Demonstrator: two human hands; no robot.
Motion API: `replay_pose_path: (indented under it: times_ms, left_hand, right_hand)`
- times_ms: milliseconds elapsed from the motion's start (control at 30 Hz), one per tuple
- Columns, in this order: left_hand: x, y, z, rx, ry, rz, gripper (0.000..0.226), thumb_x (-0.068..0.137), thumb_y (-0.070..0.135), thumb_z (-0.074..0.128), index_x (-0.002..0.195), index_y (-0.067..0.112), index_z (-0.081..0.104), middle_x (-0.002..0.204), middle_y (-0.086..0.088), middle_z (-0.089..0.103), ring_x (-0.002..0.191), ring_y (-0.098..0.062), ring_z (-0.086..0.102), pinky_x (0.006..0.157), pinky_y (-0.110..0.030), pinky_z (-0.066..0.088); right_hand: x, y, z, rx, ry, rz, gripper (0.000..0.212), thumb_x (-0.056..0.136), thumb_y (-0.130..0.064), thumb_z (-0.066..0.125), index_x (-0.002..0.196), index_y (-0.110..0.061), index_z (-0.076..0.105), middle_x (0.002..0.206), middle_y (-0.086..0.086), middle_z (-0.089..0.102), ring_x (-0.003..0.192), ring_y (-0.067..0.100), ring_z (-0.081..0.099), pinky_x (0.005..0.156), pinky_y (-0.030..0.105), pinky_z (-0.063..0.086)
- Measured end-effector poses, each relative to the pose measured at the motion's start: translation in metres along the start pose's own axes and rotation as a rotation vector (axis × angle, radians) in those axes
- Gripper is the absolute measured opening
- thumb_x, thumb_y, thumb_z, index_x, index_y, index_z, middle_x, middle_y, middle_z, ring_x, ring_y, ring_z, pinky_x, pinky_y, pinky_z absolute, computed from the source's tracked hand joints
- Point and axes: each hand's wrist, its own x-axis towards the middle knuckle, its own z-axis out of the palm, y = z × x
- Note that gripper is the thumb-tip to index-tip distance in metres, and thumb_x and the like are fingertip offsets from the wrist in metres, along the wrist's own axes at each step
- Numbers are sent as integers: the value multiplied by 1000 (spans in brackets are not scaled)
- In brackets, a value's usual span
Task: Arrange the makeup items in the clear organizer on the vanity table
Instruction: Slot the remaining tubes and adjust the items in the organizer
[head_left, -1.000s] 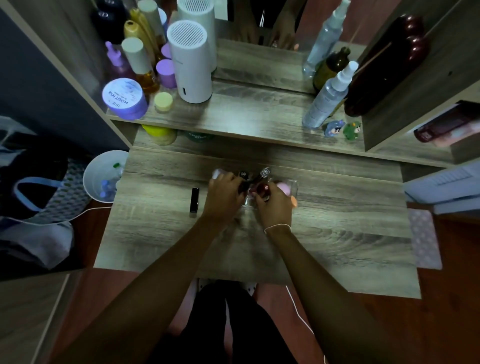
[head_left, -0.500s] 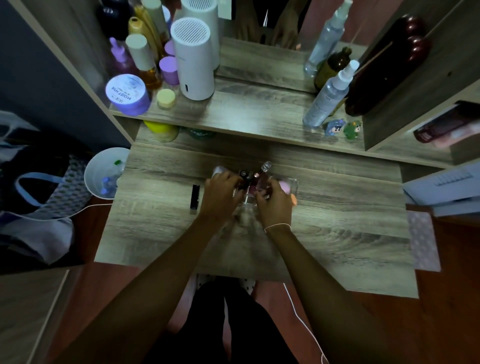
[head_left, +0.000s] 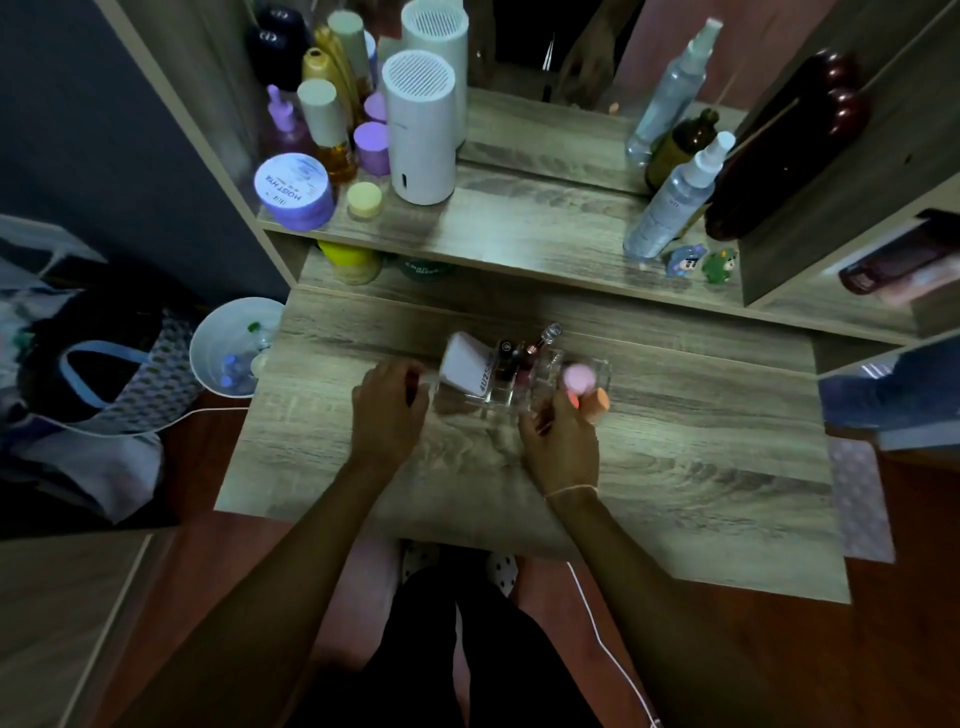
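Note:
The clear organizer (head_left: 496, 397) stands mid-table. It holds a white tube (head_left: 464, 367), dark lipsticks (head_left: 506, 354), a silver-capped bottle (head_left: 549, 333) and a pink sponge (head_left: 576, 376). An orange sponge (head_left: 598, 404) sits at its right front corner. My left hand (head_left: 387, 415) is curled on the table just left of the organizer, covering the black lipstick that lay there; only a dark sliver shows between the fingers. My right hand (head_left: 561, 447) grips the organizer's front right edge, beside the orange sponge.
A raised shelf (head_left: 519, 228) behind carries a white cylinder (head_left: 422, 130), purple jars (head_left: 293, 189), bottles and spray bottles (head_left: 675, 197). A white bin (head_left: 228, 348) stands left of the table. A white cable (head_left: 602, 644) hangs off the front edge.
My left hand has left the organizer and moved left onto the black lipstick, which is now covered. The white tube in the organizer is now uncovered. My right hand stays at the organizer.

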Motion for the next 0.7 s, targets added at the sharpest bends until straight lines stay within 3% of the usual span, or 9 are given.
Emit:
replay_pose_path:
  times_ms: [167, 267, 467, 567, 700]
  left_hand:
    - [-3, -8, 0, -48, -51, -147, 26, 84, 20, 65, 104, 8, 54, 107, -16, 56, 98, -30, 54, 83, -46, 49]
    - [-4, -6, 6, -31, -83, -183, 39, 83, 22, 67, 114, 5, 49, 115, -19, 53, 103, -33, 53, 87, -50, 49]
    - [1, -7, 9, -4, -115, -204, 40, 86, 13, 62, 121, -1, 48, 122, -25, 51, 112, -37, 50, 94, -47, 45]
    - [-1, -10, 6, 1, -109, -201, 31, 90, 12, 55, 118, -1, 53, 116, -26, 53, 105, -37, 52, 88, -45, 46]
    - [-15, -10, 3, -63, -36, -214, 30, 86, 13, 60, 112, 0, 54, 112, -22, 54, 96, -35, 56, 81, -43, 46]
  right_hand:
    - [-36, 29, 10, -251, -47, -258, 13, 79, -22, 70, 87, -15, 62, 84, 8, 66, 78, 27, 63, 64, 32, 51]
    - [-48, 49, 17, -373, -61, -398, 28, 75, -20, 74, 99, -9, 66, 99, 14, 68, 89, 32, 65, 76, 36, 55]
    - [-56, 70, 18, -525, -127, -362, 49, 89, -40, 57, 128, -10, 56, 137, 21, 54, 127, 37, 51, 102, 47, 46]
    - [-55, 70, 14, -534, -161, -354, 54, 92, -47, 43, 132, -13, 52, 142, 18, 49, 133, 36, 45, 105, 46, 43]
    - [-50, 71, 11, -514, -170, -347, 49, 89, -43, 55, 129, -14, 55, 137, 16, 54, 127, 34, 51, 101, 45, 45]
